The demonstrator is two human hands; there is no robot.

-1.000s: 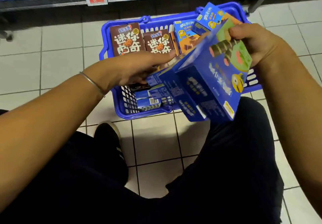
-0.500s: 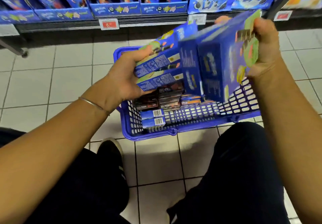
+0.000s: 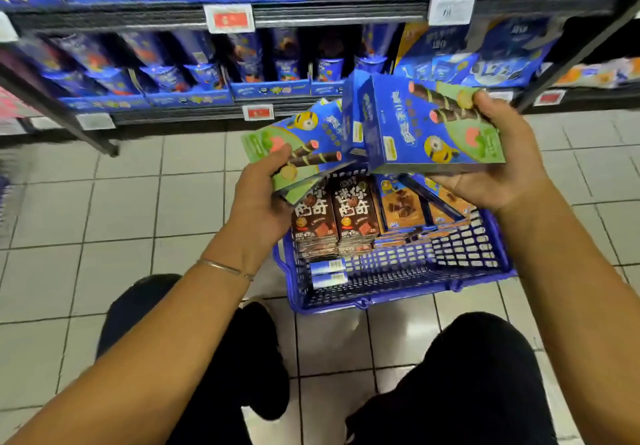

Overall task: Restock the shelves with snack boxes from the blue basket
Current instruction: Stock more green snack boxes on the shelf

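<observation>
My left hand (image 3: 262, 191) pinches flat blue-and-green cardboard snack boxes (image 3: 302, 144), thumb on top; my right hand (image 3: 493, 170) grips a second stack of the same boxes (image 3: 420, 125). Both stacks are above the blue plastic mesh basket (image 3: 398, 273) on the floor. Brown and orange cartons (image 3: 349, 216) lie inside it, dark metal shelves (image 3: 329, 16) beyond.

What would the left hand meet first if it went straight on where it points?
Likely the lower shelf front, led by the boxes the left hand grips; those may first graze the stack in the right hand. Depth is unclear.
</observation>
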